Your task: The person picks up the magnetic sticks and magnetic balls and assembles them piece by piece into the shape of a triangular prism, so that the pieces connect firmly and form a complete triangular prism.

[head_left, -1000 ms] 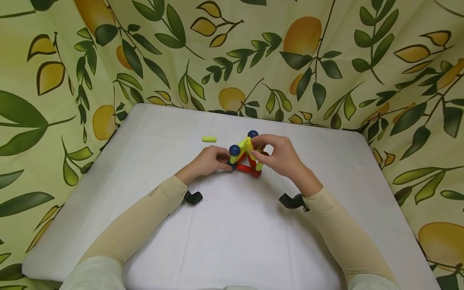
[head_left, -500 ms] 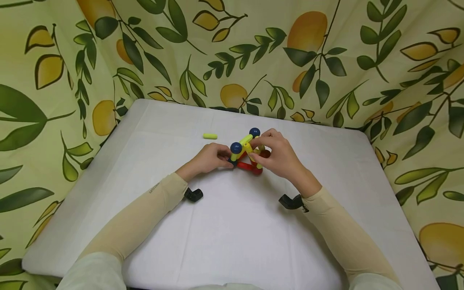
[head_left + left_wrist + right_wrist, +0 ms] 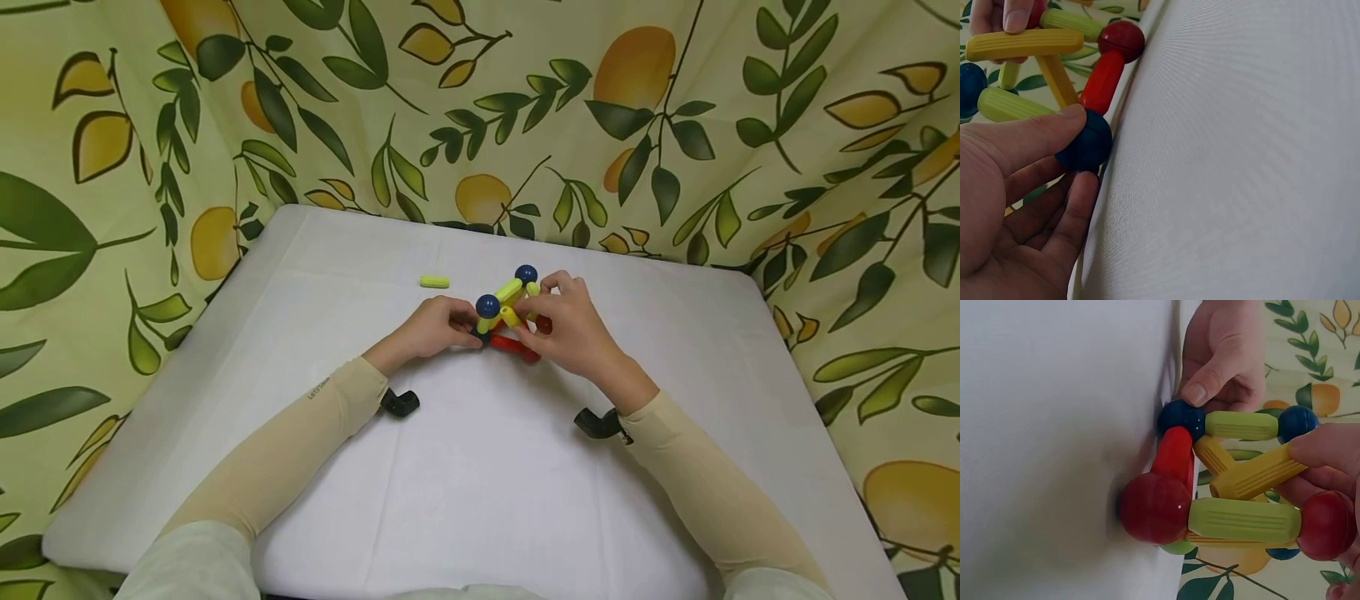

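Observation:
A ball-and-stick frame of magnetic building pieces stands on the table. Its parts are blue balls [image 3: 487, 306], red balls [image 3: 1155, 508], red sticks [image 3: 512, 347], and green and yellow ones. My left hand [image 3: 433, 327] pinches a blue ball [image 3: 1087, 142] at a lower corner between thumb and fingers. Between the thumb and fingers of my right hand [image 3: 564, 321] is a loose yellow stick [image 3: 1260, 474]. It slants across the near side of the frame, beside a green stick [image 3: 1244, 520]. Whether its far end touches anything cannot be told.
A lone yellow-green stick [image 3: 434, 282] lies behind my left hand on the white-covered table [image 3: 480, 467]. Black wrist mounts [image 3: 401, 404] stick out under both forearms. A leaf-and-fruit patterned curtain [image 3: 480, 108] rises around the back and sides.
My right hand has tilted the yellow stick, so its near end sits lower and further left. The left hand keeps its hold on the blue ball.

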`<state>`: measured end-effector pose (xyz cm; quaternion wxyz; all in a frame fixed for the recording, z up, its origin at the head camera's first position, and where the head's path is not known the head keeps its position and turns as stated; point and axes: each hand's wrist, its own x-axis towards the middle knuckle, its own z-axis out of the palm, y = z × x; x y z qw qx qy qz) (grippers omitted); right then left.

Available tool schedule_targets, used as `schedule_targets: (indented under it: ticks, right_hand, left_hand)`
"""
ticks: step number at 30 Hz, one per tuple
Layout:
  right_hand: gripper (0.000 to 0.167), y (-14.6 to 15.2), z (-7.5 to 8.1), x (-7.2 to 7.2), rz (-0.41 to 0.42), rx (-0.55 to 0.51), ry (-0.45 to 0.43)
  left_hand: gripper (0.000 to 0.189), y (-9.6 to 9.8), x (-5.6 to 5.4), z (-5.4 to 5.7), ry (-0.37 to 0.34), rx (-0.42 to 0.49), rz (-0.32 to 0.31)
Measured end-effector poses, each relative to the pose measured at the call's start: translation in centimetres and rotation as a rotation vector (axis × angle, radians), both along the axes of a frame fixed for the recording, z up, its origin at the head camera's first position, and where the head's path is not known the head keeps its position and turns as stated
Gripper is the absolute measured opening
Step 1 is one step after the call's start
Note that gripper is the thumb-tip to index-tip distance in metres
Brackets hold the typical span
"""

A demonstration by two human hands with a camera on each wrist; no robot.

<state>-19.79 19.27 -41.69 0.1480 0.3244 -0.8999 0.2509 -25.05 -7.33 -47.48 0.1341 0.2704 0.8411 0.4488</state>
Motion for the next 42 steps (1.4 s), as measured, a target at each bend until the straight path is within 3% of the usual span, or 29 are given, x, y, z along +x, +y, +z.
schedule_targets:
  ticks: [12,27,42]
  right_hand:
    - [0.024,0.3,-0.6,0.5,-0.018,0.094,0.090]
    - [0.034,-0.4,0.2,0.0,-0.019,0.290,0.152]
    - [0.033,-1.0,0.3,-0.1,-0.047,0.359,0.194]
  left_hand:
    - [0.030,0.3,0.2,-0.3,-0.018,-0.009,-0.019]
    - [0.028,0.1,0.0,0.1,-0.016,-0.009,-0.006]
    - [0.028,0.1,0.0,0.3,-0.007,0.002,-0.013]
